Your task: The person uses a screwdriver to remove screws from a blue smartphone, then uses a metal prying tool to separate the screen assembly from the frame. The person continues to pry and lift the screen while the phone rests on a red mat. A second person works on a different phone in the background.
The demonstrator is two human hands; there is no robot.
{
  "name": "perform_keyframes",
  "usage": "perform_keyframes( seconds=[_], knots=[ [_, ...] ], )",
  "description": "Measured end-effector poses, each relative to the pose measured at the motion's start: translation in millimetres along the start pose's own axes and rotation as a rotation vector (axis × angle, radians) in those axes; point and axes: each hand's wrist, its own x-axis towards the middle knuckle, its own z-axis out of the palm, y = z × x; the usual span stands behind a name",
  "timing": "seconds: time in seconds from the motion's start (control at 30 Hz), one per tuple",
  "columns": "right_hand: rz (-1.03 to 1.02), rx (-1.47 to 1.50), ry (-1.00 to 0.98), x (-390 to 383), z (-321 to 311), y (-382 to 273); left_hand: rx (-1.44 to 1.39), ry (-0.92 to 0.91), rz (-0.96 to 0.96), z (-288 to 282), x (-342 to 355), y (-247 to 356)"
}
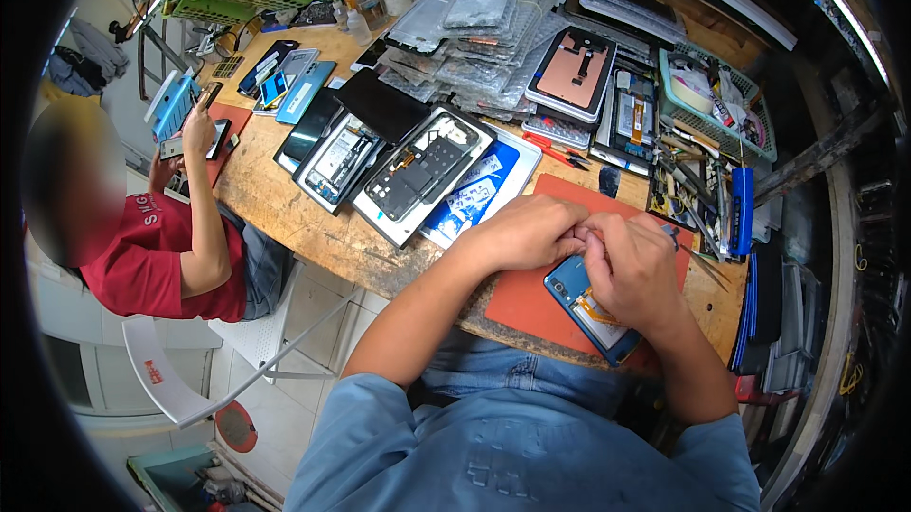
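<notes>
A blue smartphone (pixel 569 281) with its back opened lies on an orange-red mat (pixel 520 301) in front of me. Inside it show a pale battery (pixel 604 330) and yellow flex cable. Just above the phone's far end, my left hand (pixel 539 232) and my right hand (pixel 634 267) meet with fingertips pinched together. Whatever is between their fingers is hidden or too small to name. The right hand covers part of the phone's right side.
Opened tablets (pixel 422 175) lie to the left on the wooden bench. Bubble-wrapped stacks (pixel 484 14) stand behind, near red-handled pliers (pixel 555 149). A green basket (pixel 712 99) and tools (pixel 688 180) sit at right. At far left a person in a red shirt (pixel 161 246) handles a phone.
</notes>
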Motion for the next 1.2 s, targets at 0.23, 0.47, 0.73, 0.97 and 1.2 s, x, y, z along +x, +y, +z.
perform_keyframes(
  seconds=[0.23, 0.47, 0.73, 0.97, 1.2],
  knots=[
    [0.021, -0.003, -0.012, 4.9, -3.3, -3.7, -0.002, 0.038, 0.039, 0.9, -1.2, -0.8],
    [0.045, -0.006, -0.033, 5.9, -6.2, -3.2, -0.016, 0.012, 0.004, -0.5, -0.2, -0.9],
    [0.036, 0.018, -0.023, 4.1, -2.6, -1.0, 0.009, 0.055, 0.059, 3.4, 0.4, -1.9],
    [0.083, 0.168, -0.213, 14.1, -21.4, -5.8, 0.042, -0.002, 0.046, 2.1, 1.1, -3.5],
    [0.095, 0.195, -0.101, 9.0, -8.9, -3.7, 0.016, -0.008, 0.046, 1.9, 0.7, 0.0]
  ],
)
